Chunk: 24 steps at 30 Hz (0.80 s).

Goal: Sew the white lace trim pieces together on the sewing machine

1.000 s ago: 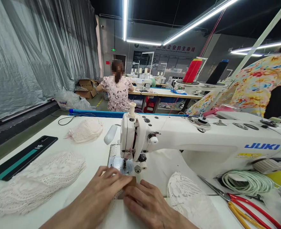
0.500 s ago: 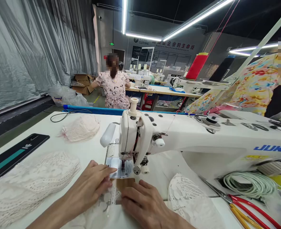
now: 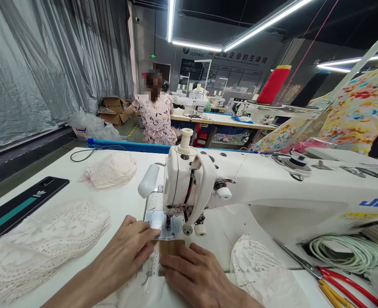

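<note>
A strip of white lace fabric [image 3: 156, 260] lies just in front of the sewing machine's [image 3: 185, 179] metal needle plate [image 3: 156, 219]. My left hand [image 3: 132, 244] is at its left side, index finger reaching onto the plate, thumb tucked below and closed on the lace. My right hand [image 3: 197, 271] grips the fabric from the right with bent fingers, their tips pressed together at the lace edge. Both hands sit before the presser foot [image 3: 168, 222], not touching it. Sheer cloth trails toward me beneath the wrists. A brown patch [image 3: 172, 247] shows behind my right fingers.
Stacked lace pieces [image 3: 47, 239], a phone [image 3: 22, 207] and a bundled lace piece [image 3: 111, 170] lie on the left. More lace [image 3: 256, 265], red-handled scissors [image 3: 317, 271] and coiled pale green cord [image 3: 349, 254] are on the right. Two people are beyond the machine.
The view has shifted slightly, so the machine and table appear further right. Both hands keep nearly the same place on the lace, the right fingers a touch further left over it.
</note>
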### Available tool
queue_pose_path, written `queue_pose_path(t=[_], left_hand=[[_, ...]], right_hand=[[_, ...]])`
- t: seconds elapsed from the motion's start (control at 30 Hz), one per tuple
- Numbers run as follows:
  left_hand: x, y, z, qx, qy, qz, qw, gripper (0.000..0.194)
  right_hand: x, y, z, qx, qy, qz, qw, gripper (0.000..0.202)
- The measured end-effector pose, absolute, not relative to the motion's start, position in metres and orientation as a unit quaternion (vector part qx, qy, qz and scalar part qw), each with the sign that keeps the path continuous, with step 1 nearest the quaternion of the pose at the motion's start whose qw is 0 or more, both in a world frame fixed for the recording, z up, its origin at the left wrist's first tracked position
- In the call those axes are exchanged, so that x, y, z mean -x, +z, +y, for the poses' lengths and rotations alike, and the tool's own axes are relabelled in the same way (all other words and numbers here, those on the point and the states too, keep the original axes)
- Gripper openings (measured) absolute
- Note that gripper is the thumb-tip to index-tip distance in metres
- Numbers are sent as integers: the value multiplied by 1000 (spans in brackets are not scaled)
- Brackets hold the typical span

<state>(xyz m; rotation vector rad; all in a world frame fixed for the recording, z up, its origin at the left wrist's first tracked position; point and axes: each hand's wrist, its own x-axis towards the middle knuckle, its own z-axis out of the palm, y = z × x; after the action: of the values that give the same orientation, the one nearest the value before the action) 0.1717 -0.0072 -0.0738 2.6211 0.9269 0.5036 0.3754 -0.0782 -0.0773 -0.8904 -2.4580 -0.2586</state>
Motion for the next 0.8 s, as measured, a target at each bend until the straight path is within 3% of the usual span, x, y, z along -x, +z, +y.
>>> queue_pose_path(t=[0.2, 0.33, 0.8], left_hand=[[-182, -75, -4, -924, 188, 309, 126, 26], [-197, -73, -1, -936, 196, 279, 84, 25], [-196, -79, -2, -909, 194, 332, 163, 21]], right_hand=[[-377, -72, -80, 340, -112, -909, 215, 20], [-384, -71, -80, 340, -118, -901, 240, 23], [-392, -69, -77, 356, -121, -892, 251, 20]])
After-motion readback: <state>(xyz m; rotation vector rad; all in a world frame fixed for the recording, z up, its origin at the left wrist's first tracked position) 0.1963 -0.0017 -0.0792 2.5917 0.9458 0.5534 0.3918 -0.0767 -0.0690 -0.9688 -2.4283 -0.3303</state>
